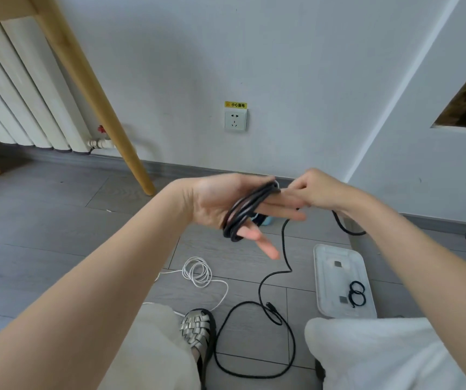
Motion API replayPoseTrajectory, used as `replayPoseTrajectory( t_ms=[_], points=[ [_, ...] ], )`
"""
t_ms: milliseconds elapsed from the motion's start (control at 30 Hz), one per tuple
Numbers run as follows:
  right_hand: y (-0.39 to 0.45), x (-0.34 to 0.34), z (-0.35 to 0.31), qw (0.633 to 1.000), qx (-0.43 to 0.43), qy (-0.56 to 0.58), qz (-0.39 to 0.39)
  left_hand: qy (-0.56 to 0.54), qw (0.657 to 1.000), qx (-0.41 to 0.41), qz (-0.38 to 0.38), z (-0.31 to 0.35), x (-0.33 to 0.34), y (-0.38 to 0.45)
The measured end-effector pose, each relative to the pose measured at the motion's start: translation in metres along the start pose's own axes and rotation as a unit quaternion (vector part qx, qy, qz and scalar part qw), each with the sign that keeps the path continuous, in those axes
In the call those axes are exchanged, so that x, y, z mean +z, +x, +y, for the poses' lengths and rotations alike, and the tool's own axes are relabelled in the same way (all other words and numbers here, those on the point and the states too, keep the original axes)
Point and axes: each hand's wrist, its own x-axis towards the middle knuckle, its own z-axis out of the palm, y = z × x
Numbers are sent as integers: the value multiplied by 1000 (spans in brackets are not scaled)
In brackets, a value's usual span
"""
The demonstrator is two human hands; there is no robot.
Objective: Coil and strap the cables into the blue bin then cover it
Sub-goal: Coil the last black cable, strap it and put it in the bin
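In the head view, several turns of a black cable are seen wound round the straight, spread fingers of the left hand, held palm up at centre. At its three o'clock, the right hand is curled, apparently pinching the cable; its fingertips are hidden. The cable's loose length trails down to the floor toward six o'clock. A coiled white cable lies at seven o'clock. A clear lid carrying black bands rests at four o'clock.

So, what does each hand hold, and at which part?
The left hand, fingers straight, carries black cable loops wound around them. The right hand pinches the same cable near the loops; the exact spot is hidden.
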Motion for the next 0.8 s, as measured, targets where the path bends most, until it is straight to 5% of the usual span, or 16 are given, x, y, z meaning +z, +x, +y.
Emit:
replayPoseTrajectory(
  t_ms=[200, 533, 600, 733, 800],
  points=[
    [0, 9, -21, 994, -4, 90, -57, 72, 956, -74, 274, -14, -3, 17],
    [-6, 14, -35, 979, 9, 127, -158, 43, 869, 110, 480, 1, -23, 18],
    [-8, 19, -34, 974, 5, 125, -187, 38, 863, 157, 478, 6, -23, 17],
    [-9, 26, -32, 977, 11, 64, -201, -43, 918, 243, 310, 15, -11, 13],
    [-11, 29, -34, 975, 8, 70, -210, -113, 918, 289, 249, 17, -4, 14]
  ],
)
